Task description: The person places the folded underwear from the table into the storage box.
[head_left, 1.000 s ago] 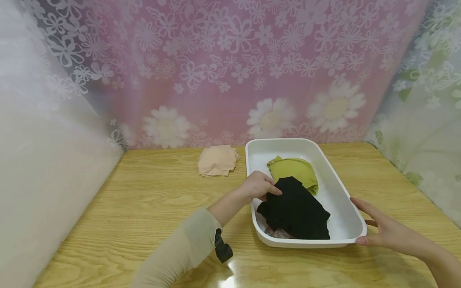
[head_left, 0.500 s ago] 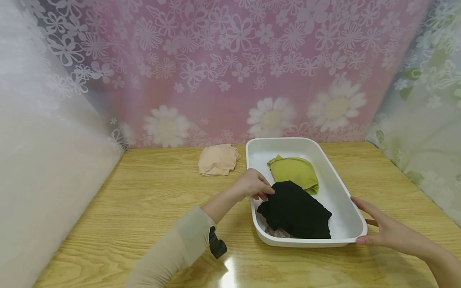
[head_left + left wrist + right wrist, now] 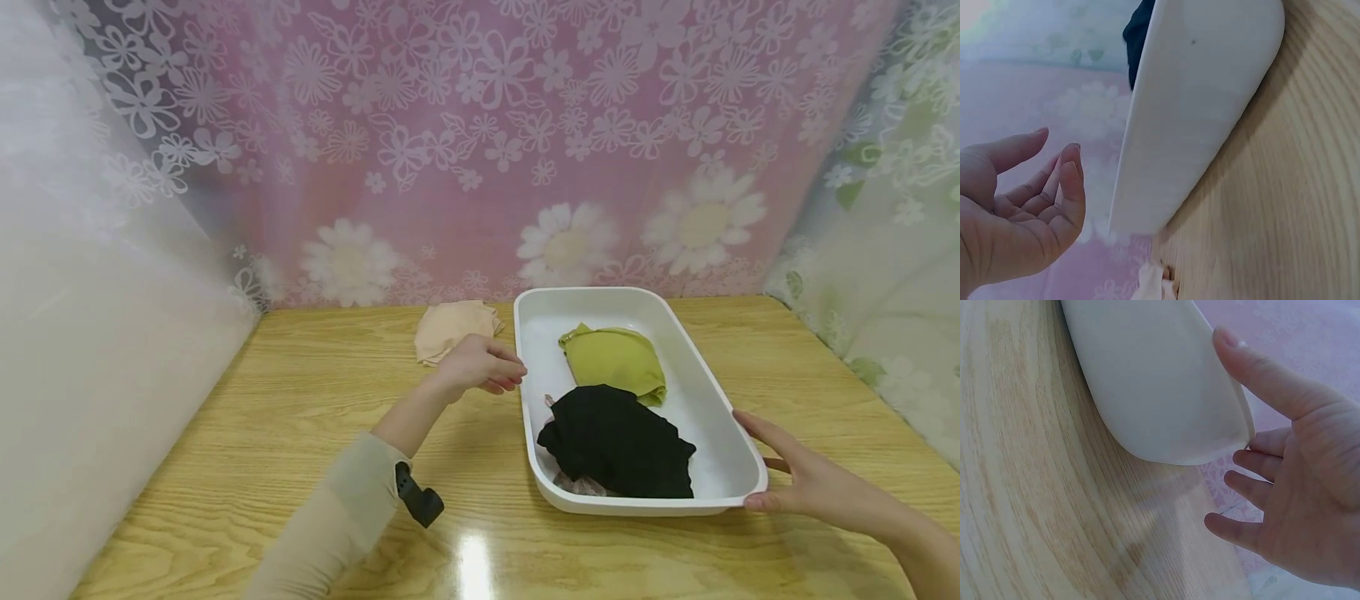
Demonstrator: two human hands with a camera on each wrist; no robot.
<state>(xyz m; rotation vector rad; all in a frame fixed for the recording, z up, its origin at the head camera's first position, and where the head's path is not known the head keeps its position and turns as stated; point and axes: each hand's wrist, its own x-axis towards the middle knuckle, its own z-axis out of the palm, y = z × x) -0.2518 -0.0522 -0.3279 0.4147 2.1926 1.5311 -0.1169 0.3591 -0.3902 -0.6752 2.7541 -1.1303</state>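
Note:
A white plastic basin (image 3: 723, 450) stands on the wooden table, to the right of centre. Inside lie a folded yellow-green cloth (image 3: 618, 358) at the back and a crumpled black cloth (image 3: 618, 446) at the front. Under the black cloth's left edge peeks some pale, thin material (image 3: 581, 485). My left hand (image 3: 480, 365), loosely bent and holding nothing, hovers just outside the basin's left rim; the left wrist view shows a gap between its thumb and fingers. With fingers spread, my right hand (image 3: 798, 479) touches the basin's front right corner, thumb at the rim in the right wrist view (image 3: 1310, 462).
A folded peach cloth (image 3: 442, 329) lies on the table (image 3: 300, 417) left of the basin, partly behind my left hand. Flowered pink sheeting (image 3: 450, 167) closes off the back, with pale sheeting on both sides. A black wrist camera (image 3: 420, 500) sticks out from my left sleeve.
My left hand has let go of the black cloth and moved left and back, out over the basin's rim. The black cloth has settled lower. My right hand stays at the corner.

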